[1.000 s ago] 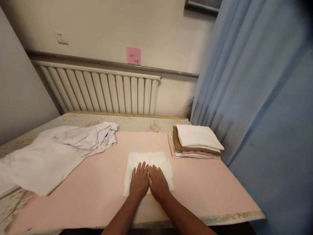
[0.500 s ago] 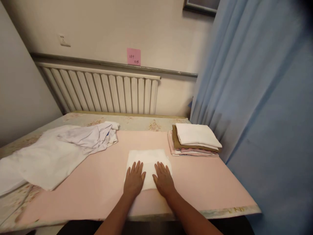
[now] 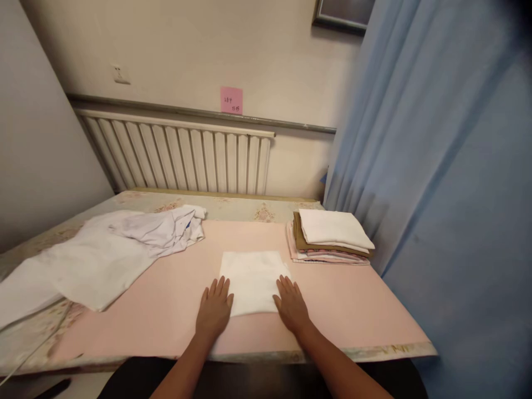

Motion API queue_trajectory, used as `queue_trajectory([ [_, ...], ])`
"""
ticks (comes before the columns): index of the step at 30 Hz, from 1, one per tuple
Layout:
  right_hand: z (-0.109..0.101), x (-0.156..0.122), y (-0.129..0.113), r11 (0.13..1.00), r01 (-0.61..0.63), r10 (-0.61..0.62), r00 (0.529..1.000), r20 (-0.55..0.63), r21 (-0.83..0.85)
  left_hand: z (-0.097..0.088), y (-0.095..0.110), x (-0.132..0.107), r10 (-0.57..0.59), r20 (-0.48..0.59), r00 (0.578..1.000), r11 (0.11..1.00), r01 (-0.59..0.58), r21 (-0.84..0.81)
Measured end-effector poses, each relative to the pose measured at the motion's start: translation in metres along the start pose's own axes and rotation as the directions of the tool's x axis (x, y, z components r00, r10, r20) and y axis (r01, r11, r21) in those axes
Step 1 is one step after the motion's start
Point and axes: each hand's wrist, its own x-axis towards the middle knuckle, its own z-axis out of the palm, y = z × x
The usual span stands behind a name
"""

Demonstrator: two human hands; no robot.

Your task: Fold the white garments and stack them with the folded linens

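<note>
A folded white cloth (image 3: 254, 281) lies flat on the pink sheet (image 3: 174, 310) in front of me. At its left edge rests my left hand (image 3: 215, 307), palm down with fingers outstretched. My right hand (image 3: 291, 303) is likewise flat, at the cloth's right edge, its fingertips over the border. Neither hand grips anything. To the right sits a stack of folded cloths, with a white folded cloth (image 3: 336, 227) on top of a brown one (image 3: 300, 237) and pink patterned ones below. Crumpled white garments (image 3: 108, 255) are heaped on the left.
Under the pink sheet is a floral cover (image 3: 233, 208) reaching the wall. A blue curtain (image 3: 415, 166) hangs along the right side. A white radiator (image 3: 187, 155) stands behind, below a pink note (image 3: 231, 100). A cable (image 3: 37, 346) runs over the left front edge.
Both hands have slid outward, the left to the left and the right to the right, from on top of the folded cloth to its side edges. The view has shifted slightly.
</note>
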Motion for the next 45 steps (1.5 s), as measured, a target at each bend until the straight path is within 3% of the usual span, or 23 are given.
queue_trajectory([
  [5, -0.013, 0.008, -0.006, 0.998, -0.059, 0.059, 0.997, -0.045, 0.003, 0.001, -0.001, -0.002, 0.0, -0.019, 1.0, 1.0, -0.001, -0.009],
  [8, -0.019, 0.022, -0.031, 0.998, 0.054, -0.049, 0.994, -0.095, 0.045, 0.002, -0.001, -0.001, 0.0, -0.02, 1.0, 1.0, 0.0, -0.007],
  [12, -0.01, 0.037, -0.065, 0.977, 0.186, -0.18, 0.981, -0.07, 0.101, 0.004, -0.003, -0.002, 0.007, -0.02, 1.0, 1.0, -0.007, -0.013],
  [16, 0.004, 0.038, -0.075, 0.962, 0.247, -0.245, 0.969, -0.029, 0.115, 0.006, -0.004, -0.002, 0.006, -0.034, 0.999, 1.0, -0.007, -0.02],
  [33, -0.001, 0.019, -0.038, 0.989, 0.136, -0.135, 0.99, -0.026, 0.054, 0.003, -0.002, -0.002, -0.007, -0.012, 1.0, 1.0, 0.007, -0.018],
  [39, -0.007, 0.005, -0.024, 0.989, 0.124, -0.128, 0.991, 0.043, 0.082, 0.006, -0.003, -0.006, 0.011, -0.041, 0.999, 1.0, -0.011, 0.002],
  [42, -0.01, -0.002, -0.016, 0.98, 0.172, -0.18, 0.981, 0.077, 0.103, 0.004, -0.003, -0.011, 0.04, -0.101, 0.994, 0.999, -0.037, 0.029],
  [45, -0.012, -0.008, -0.009, 0.974, 0.197, -0.208, 0.974, 0.09, 0.114, 0.0, -0.003, -0.017, 0.161, -0.154, 0.975, 0.987, -0.156, 0.043],
])
